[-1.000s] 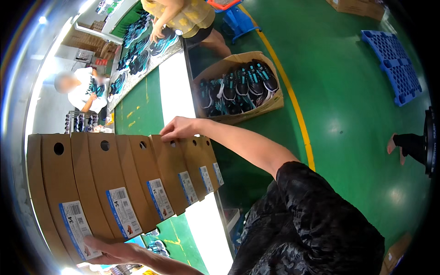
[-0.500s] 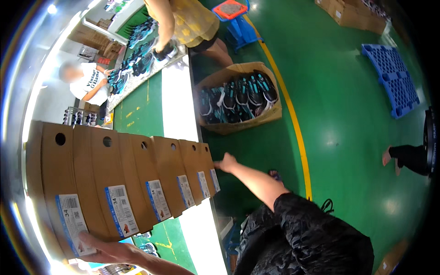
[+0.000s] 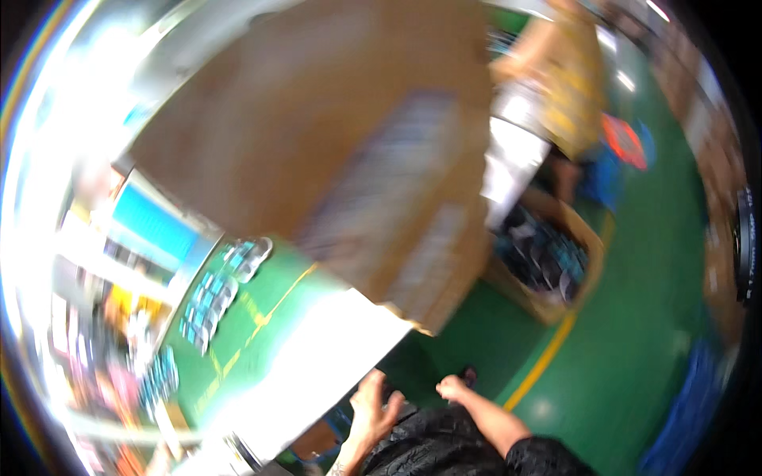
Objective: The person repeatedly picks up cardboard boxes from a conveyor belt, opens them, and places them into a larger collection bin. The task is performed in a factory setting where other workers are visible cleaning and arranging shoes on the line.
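Brown cardboard shoeboxes [image 3: 262,119] with pale, blue-edged labels loom large and blurred above the white table edge [image 3: 341,333]. Below them, apart from the boxes, is my left hand [image 3: 371,408], held beside the table edge near my body with thumb and fingers spread; nothing shows in it. My right hand [image 3: 453,389] is in front of my dark clothing, over the green floor. Its fingers are curled in and I see nothing in them. Neither hand touches a box.
Teal and black shoes [image 3: 210,305] lie on the green belt at left, beside a blue box [image 3: 155,222]. A carton of shoes [image 3: 591,246] stands on the floor at right. Beyond it a co-worker in yellow [image 3: 571,87] works near a blue stool [image 3: 603,174].
My left hand has left the row of shoeboxes and drawn back to my body. My right hand has also come back from their far end. The view has swung, and the boxes appear higher and closer.
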`<act>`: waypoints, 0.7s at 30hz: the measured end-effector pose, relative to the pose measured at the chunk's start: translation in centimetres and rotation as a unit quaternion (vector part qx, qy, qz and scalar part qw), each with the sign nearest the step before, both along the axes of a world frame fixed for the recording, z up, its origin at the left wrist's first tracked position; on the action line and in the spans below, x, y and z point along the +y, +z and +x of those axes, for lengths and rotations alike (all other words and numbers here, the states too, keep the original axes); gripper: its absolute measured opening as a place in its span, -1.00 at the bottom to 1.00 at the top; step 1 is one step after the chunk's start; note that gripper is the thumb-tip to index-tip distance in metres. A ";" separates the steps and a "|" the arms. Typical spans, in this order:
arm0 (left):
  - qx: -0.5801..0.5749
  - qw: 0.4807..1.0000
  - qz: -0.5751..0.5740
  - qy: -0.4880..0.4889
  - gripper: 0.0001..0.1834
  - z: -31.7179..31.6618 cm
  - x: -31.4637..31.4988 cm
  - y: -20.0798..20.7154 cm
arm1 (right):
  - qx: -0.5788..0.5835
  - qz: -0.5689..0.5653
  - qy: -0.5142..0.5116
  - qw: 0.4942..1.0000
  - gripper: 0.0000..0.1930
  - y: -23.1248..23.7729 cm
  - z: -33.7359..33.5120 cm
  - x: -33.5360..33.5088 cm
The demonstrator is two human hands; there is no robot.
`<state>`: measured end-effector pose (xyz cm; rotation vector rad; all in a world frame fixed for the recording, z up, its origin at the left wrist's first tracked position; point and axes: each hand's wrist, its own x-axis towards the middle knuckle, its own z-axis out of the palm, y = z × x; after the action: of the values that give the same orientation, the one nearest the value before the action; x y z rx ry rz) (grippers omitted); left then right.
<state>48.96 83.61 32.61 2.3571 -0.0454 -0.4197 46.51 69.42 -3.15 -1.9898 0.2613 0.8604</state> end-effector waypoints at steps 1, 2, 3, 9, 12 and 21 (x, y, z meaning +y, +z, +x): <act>-0.039 0.993 0.087 -0.063 -0.43 -2.7 2.3 -3.4 | 0.021 0.052 0.023 0.998 -0.73 -0.2 0.7 -0.4; -0.063 0.974 0.183 -0.115 -0.45 -4.9 4.1 -6.7 | 0.059 0.107 -0.013 0.992 -0.81 1.0 1.4 -0.3; 0.073 0.961 0.224 -0.144 -0.38 -5.1 4.3 -6.9 | 0.074 0.119 -0.035 0.989 -0.87 2.6 2.2 -0.6; 0.060 0.989 0.137 -0.010 -0.36 -2.6 5.6 -11.0 | 0.136 0.092 0.025 0.986 -0.81 5.2 6.5 -3.4; 0.051 0.985 0.078 0.142 -0.27 -2.1 7.7 -14.0 | 0.087 0.088 0.047 0.991 -0.84 9.0 7.8 -3.6; 0.079 0.906 0.165 0.381 0.12 -1.4 23.0 -17.2 | -0.547 -0.112 0.290 0.777 -0.82 8.3 16.8 9.1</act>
<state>47.51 106.59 15.43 2.4173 1.0643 -0.2300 63.34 78.50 5.14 -2.4897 -1.0081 -0.1346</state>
